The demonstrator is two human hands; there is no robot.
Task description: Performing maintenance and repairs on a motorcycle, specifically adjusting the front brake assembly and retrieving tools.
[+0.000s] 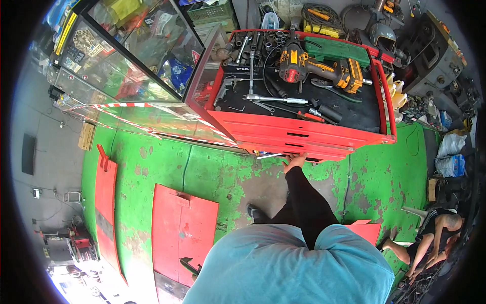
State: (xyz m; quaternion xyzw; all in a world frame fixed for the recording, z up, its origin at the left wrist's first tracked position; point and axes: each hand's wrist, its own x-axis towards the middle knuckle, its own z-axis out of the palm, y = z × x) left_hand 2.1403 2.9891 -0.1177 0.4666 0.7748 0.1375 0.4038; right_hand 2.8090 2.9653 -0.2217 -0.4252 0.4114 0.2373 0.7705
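Observation:
My right hand (295, 162), at the end of a black sleeve, reaches to a low drawer (324, 153) of the red tool chest (283, 124). Its fingers are apart at the drawer's front; the tips are partly hidden. Just left of them, a shiny metal rod (270, 156) shows at the drawer opening. Low on the left, my left hand (194, 277) is mostly covered by my blue shirt. It is closed on a dark green curved tool (186, 263), whose kind I cannot make out.
On the chest's black top lie a yellow-black cordless impact wrench (309, 68), a ratchet (276, 99), pliers (336, 90) and a green case (336, 52). A glass cabinet (126, 61) stands left. Red ramp panels (185, 228) cover the floor behind. A person (435, 238) crouches at right.

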